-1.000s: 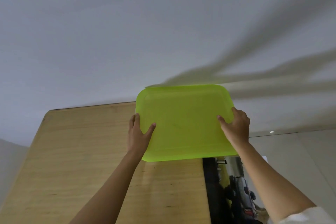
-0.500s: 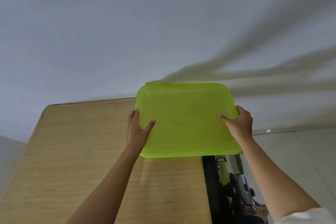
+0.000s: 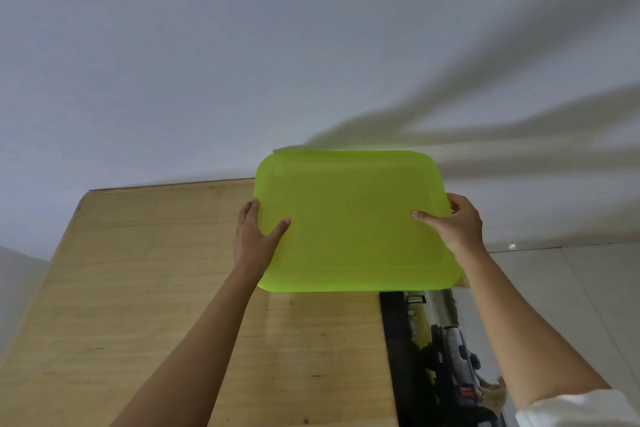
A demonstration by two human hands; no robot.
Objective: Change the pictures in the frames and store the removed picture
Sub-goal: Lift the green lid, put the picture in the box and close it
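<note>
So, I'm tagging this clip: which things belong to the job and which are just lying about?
Job: lime-green rectangular plastic tray, held at its edges by left hand and right hand.
Lying about: pale wooden cabinet top; dark clutter beside it; white wall.

lime-green tray (image 3: 353, 225); pale wood-grain cabinet top (image 3: 138, 288)

Wooden surface (image 3: 138, 288), white wall (image 3: 242, 45) behind
</note>
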